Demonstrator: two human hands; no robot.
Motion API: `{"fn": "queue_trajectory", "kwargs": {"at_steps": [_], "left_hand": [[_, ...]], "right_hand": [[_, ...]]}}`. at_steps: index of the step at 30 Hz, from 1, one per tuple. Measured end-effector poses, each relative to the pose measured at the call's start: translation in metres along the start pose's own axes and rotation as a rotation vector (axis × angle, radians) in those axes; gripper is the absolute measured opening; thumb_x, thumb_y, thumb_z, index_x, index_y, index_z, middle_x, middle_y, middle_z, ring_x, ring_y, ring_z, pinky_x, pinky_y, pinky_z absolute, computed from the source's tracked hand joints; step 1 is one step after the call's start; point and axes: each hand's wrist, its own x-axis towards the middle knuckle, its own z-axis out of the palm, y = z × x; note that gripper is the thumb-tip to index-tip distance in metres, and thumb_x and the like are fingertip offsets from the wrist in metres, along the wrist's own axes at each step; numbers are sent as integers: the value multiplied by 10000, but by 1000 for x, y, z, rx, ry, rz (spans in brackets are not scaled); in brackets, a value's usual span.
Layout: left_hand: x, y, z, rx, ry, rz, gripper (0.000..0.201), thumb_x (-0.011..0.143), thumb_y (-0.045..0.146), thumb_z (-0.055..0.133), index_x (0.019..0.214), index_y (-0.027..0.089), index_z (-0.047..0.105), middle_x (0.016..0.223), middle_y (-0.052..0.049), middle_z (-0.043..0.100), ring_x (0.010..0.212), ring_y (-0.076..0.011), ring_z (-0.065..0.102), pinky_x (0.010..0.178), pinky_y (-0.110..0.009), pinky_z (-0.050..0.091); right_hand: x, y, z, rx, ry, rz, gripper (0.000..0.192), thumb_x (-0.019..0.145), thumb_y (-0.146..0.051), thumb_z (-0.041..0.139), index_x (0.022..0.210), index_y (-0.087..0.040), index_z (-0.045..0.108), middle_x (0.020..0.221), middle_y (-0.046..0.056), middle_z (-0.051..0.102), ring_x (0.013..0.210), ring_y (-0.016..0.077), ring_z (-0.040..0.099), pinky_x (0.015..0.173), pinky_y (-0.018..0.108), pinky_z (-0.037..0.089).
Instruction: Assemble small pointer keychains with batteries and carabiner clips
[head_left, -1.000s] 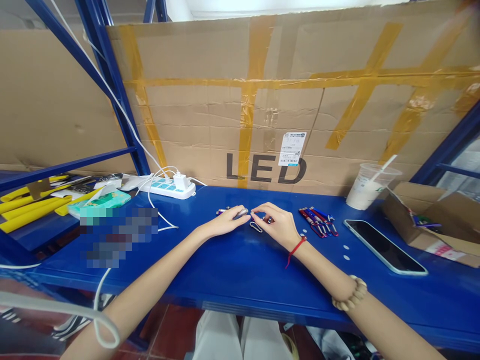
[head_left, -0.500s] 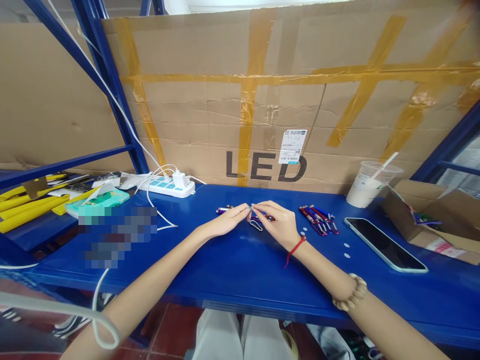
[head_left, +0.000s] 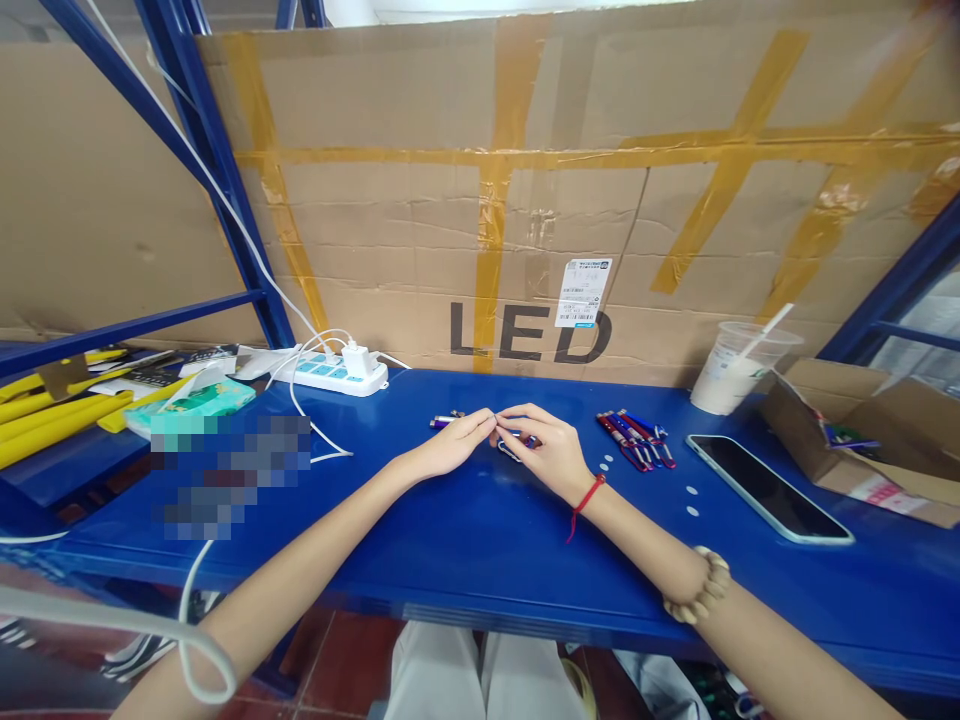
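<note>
My left hand [head_left: 452, 444] and my right hand [head_left: 546, 448] meet at the middle of the blue shelf [head_left: 465, 520], fingertips touching around a small metal keychain piece [head_left: 510, 444]. The left fingers pinch its silver end; the right fingers hold the part with the clip. Most of the piece is hidden by my fingers. A small purple flashlight [head_left: 444, 421] lies just behind my left hand. A bunch of red and blue keychain flashlights [head_left: 636, 438] lies to the right of my right hand.
A phone [head_left: 765, 488] lies face up at the right, with small white discs [head_left: 691, 500] beside it. A plastic cup with a straw [head_left: 731, 368] and an open cardboard box [head_left: 862, 440] stand further right. A white power strip [head_left: 337, 372] and yellow tubes [head_left: 60, 415] are at the left.
My hands have closed the gap between them; the fingertips now touch around the small piece. The clip that lay visible below my right fingers is now mostly covered.
</note>
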Motion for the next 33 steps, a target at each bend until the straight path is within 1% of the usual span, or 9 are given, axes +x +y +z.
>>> {"fn": "queue_trajectory", "kwargs": {"at_steps": [4, 9, 13, 15, 17, 19, 22, 27, 33], "left_hand": [[1, -2, -3, 66, 9, 8, 349, 898, 403, 255, 771, 176, 489, 800, 10, 533, 775, -110, 475, 779, -220, 368], [2, -11, -7, 142, -8, -5, 340, 890, 402, 283, 784, 182, 520, 819, 13, 565, 830, -121, 501, 818, -233, 354], [3, -14, -12, 143, -27, -6, 340, 883, 413, 291, 774, 185, 518, 807, 16, 570, 791, -112, 512, 791, -231, 369], [2, -15, -18, 139, 21, -27, 358, 880, 441, 273, 772, 186, 499, 788, 13, 563, 749, -111, 517, 736, -228, 389], [1, -18, -24, 172, 112, -67, 350, 869, 474, 283, 788, 192, 473, 762, 12, 555, 738, -119, 528, 711, -238, 398], [-1, -24, -29, 225, 156, -109, 306, 810, 506, 427, 821, 201, 441, 763, 17, 557, 734, -133, 539, 692, -248, 402], [-2, -36, -32, 263, 92, -116, 416, 625, 416, 700, 836, 203, 411, 773, 21, 575, 755, -153, 556, 668, -245, 410], [1, -48, -29, 270, 14, -91, 258, 703, 225, 629, 811, 199, 396, 759, 20, 593, 696, -119, 548, 638, -224, 397], [3, -40, -21, 147, 22, -63, 284, 694, 253, 635, 777, 197, 368, 740, 27, 583, 661, -100, 538, 633, -216, 401]], "right_hand": [[1, -1, -2, -10, 7, 46, 199, 830, -318, 538, 776, -190, 681, 919, 33, 660, 512, 56, 544, 538, 201, 462], [3, -1, -7, -7, -192, 99, 163, 833, -294, 523, 877, -212, 656, 1042, 25, 613, 569, 53, 564, 520, 184, 444], [4, -3, -9, -65, -246, 107, 175, 849, -277, 490, 918, -236, 646, 1058, 14, 603, 610, 61, 580, 534, 181, 436], [4, -3, -8, -88, -234, 110, 202, 862, -275, 467, 977, -243, 630, 1052, 12, 604, 608, 61, 580, 541, 182, 432], [4, -2, -8, -101, -225, 111, 225, 869, -266, 451, 1022, -244, 615, 1045, 15, 606, 596, 61, 576, 552, 184, 432], [3, 0, -7, -114, -223, 109, 235, 867, -254, 450, 1037, -244, 612, 1041, 18, 608, 589, 62, 574, 567, 186, 436], [2, 4, -6, -137, -214, 109, 240, 858, -240, 460, 1038, -244, 619, 1029, 17, 610, 591, 63, 573, 570, 186, 433], [1, 6, -4, -146, -219, 89, 249, 857, -229, 454, 1028, -249, 633, 1016, 14, 610, 578, 55, 564, 554, 183, 427], [1, 5, -4, -133, -260, 97, 232, 848, -233, 476, 1009, -259, 641, 1005, 5, 615, 578, 61, 564, 540, 191, 427]]}}
